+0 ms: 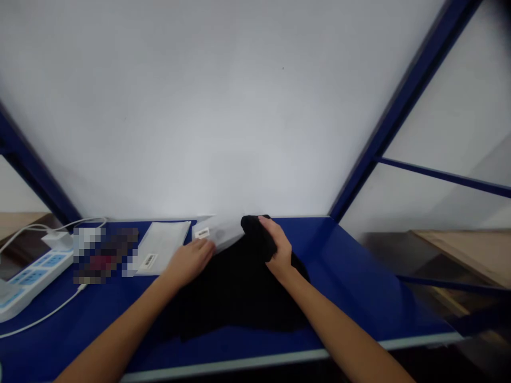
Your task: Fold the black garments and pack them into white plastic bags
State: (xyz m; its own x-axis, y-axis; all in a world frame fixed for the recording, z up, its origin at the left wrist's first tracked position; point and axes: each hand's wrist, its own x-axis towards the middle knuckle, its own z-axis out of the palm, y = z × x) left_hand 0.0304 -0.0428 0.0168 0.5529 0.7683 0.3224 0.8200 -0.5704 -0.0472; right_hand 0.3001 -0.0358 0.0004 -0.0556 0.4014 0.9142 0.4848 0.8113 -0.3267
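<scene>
Left hand [190,261]: fingers [205,248] flat and open, holding nothing, tips touching the lower edge of the right white packet [217,233]

Right hand [279,250]: fingers [272,233] curled shut around the bunched top of the black cloth

Black cloth [235,298]: 1 piece, soft matte fabric, crumpled, mid-table at the front, top end gathered up in the right hand

White packets: 2, flat, smooth film, side by side at the back edge of the table; the left white packet [162,246] lies flat, the right one partly under the black cloth

Labels: 2, small white rectangles, 1 per packet

Power strip [34,282]: 1, white plastic with blue panels, left side of frame

Charger [58,240]: 1, white block, on the power strip

Cable [42,317]: white, thin, lower left

Pixelated patch [104,255]: 1, left of the packets, contents cannot tell

Table [359,298]: blue top, pale front edge

Metal frame [403,106]: blue struts, upper right and upper left

Wall panel [199,106]: white, behind the table
</scene>
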